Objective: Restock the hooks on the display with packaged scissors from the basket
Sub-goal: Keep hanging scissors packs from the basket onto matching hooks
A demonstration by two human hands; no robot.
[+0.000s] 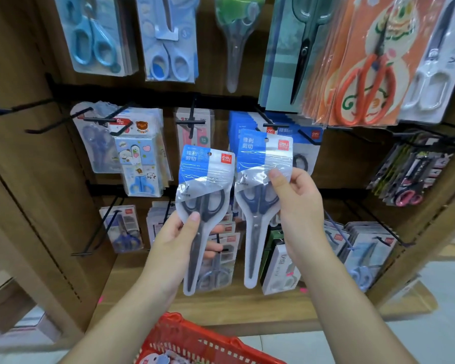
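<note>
The left hand (180, 233) grips 1 pack of dark scissors (204, 206); the right hand (297, 203) pinches a blue-handled pack (260, 195). Both are near the middle hooks (269, 122), above the red basket (195, 342). Missing the hang hole could drop a pack.

Basket (168, 323) sitting lowest, nearest viewer. Directly above basket, left hand (174, 240) holding left pack (205, 177); above and right of basket, right hand (298, 206) holding right pack (263, 164), packs hanging side by side. Display (24, 158) standing behind basket, stocked hooks (275, 125) carrying packs in rows. Bare hooks (53, 124) jutting up-left of basket.
</note>
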